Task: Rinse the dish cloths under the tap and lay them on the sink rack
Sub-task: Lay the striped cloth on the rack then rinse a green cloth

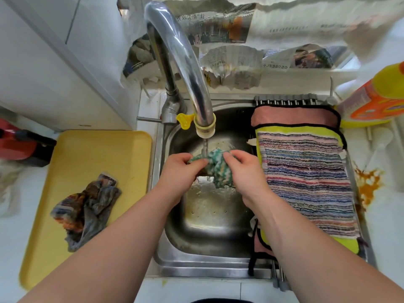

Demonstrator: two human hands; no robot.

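Observation:
A green-and-white cloth (215, 166) is bunched under the running tap (204, 127) above the steel sink (209, 215). My left hand (179, 169) and my right hand (244, 169) both grip it, one on each side. On the sink rack (286, 99) at the right lie a striped multicolour cloth (306, 182), a yellow cloth (295, 130) under it and a pink cloth (293, 117) at the back. Another crumpled striped cloth (87, 206) sits on the yellow tray (105, 149) to the left of the sink.
A yellow and orange detergent bottle (376, 101) stands at the right back corner. A red object (19, 145) sits at the far left. Newspaper (231, 62) covers the wall behind the tap. Orange stains (369, 184) mark the counter right of the rack.

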